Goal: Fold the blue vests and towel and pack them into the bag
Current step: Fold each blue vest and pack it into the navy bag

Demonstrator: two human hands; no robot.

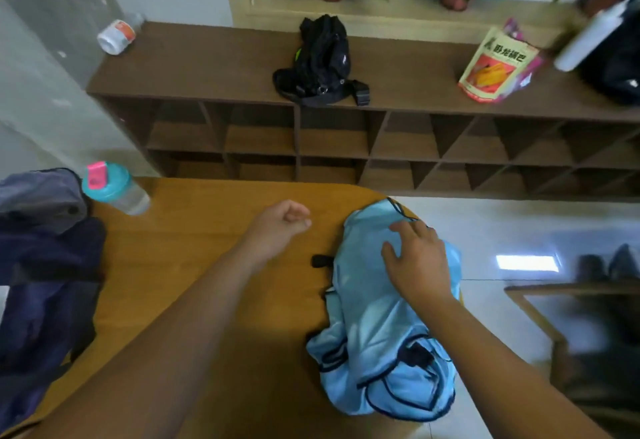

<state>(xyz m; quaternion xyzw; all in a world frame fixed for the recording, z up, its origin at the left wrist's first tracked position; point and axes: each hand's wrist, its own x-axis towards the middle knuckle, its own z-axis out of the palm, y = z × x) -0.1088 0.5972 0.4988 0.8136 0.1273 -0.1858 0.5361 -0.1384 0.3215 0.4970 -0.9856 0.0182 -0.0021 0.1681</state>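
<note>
Head view; blue vests (377, 334) lie in a crumpled heap at the right edge of the worktop (207, 265); heap's long axis runs from far to near, roughly in line with the right forearm; not yet folded by the look of it. A towel cannot be told apart from the heap.

Right hand (415, 262) rests on the far end of the heap, fingers spread and flat, pressing rather than pinching. Left hand (284, 222) is over bare wood just left of the heap, fingers curled into a fist, holding nothing visible; apart from the cloth.

Dark navy bag (45, 283) sits at the left edge, well apart from the vests, beyond the left arm.

Judgement: the right hand is nearer and already on the cloth; the left must cross rightward to help flatten and fold.
</note>
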